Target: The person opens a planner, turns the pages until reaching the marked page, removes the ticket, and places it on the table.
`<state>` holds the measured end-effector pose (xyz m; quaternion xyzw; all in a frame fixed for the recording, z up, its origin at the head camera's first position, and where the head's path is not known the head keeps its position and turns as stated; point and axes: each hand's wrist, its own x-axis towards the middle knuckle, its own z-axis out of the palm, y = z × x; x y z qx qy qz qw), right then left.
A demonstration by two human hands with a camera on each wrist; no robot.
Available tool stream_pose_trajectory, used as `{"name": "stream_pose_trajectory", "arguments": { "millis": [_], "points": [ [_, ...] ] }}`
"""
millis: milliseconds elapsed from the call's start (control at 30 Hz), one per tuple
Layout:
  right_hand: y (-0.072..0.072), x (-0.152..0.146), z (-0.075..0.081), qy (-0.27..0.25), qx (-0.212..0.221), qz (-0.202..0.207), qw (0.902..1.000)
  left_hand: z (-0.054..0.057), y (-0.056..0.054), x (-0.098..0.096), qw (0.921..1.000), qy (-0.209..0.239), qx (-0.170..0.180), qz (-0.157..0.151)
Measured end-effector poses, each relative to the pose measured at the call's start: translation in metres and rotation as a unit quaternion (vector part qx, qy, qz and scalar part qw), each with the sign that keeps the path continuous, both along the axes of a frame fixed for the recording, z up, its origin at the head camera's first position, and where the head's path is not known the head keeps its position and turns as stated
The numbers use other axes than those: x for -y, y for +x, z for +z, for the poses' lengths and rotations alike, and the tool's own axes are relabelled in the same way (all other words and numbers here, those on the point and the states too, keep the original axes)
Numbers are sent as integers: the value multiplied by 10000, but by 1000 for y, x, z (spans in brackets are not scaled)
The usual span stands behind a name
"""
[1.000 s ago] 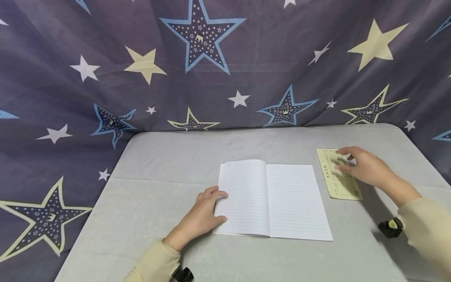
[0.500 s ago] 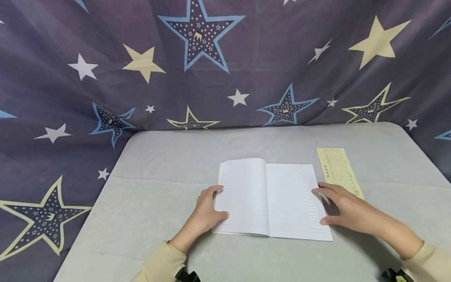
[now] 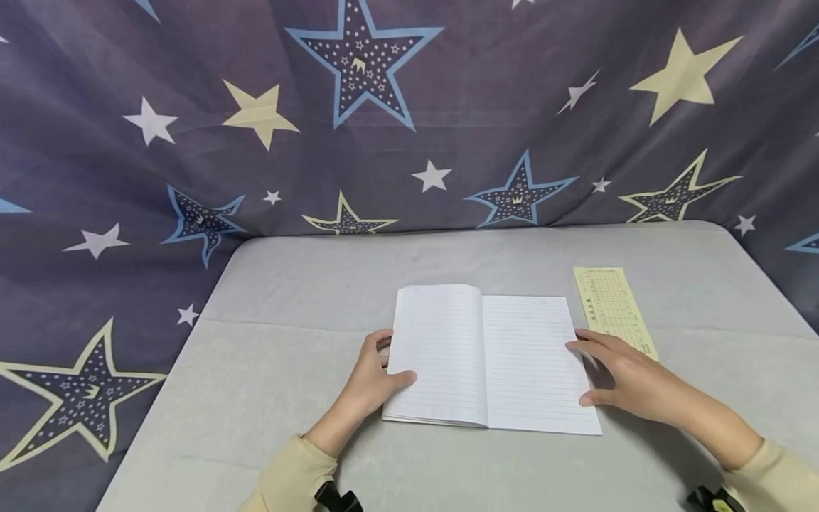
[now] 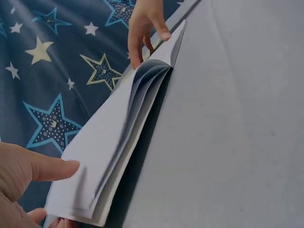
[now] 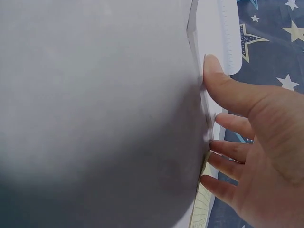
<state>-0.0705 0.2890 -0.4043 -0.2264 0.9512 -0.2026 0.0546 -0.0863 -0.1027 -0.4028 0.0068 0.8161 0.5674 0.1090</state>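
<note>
An open lined notebook (image 3: 527,363) lies on the grey-covered table. My left hand (image 3: 365,380) holds its left edge, the thumb (image 4: 57,168) on the top page and the fingers curled underneath. In the left wrist view the notebook (image 4: 102,152) tilts, its left side lifted with a gap below and loose leaves fanning apart. My right hand (image 3: 636,384) rests at the right edge, thumb and fingertips touching the page margin, fingers relaxed, as the right wrist view also shows for the right hand (image 5: 266,152).
A yellow printed sheet (image 3: 611,302) lies to the right of the notebook, partly under my right hand in the head view. Behind and left of the table (image 3: 307,284) hangs a dark curtain (image 3: 256,178) with stars.
My right hand has come from above the yellow sheet to the notebook's right edge. My left fingers have slipped under the left edge, and that side has risen slightly.
</note>
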Motion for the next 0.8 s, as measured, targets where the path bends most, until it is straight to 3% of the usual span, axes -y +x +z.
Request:
{"name": "stream_pose_trajectory", "arguments": {
  "millis": [233,400,633,800],
  "points": [
    [2,-2,-1,-56,38,-39,10000,4,-5,3,9994,111,-229,-244],
    [4,-4,-2,-101,23,-52,9999,20,-9,-5,9966,340,-548,-518],
    [4,-5,-5,-257,-39,-57,9996,41,-9,-35,9871,930,-310,-1268],
    [4,-7,-9,-380,-91,-51,9992,45,-10,-65,9819,843,-138,-1693]
  ]
}}
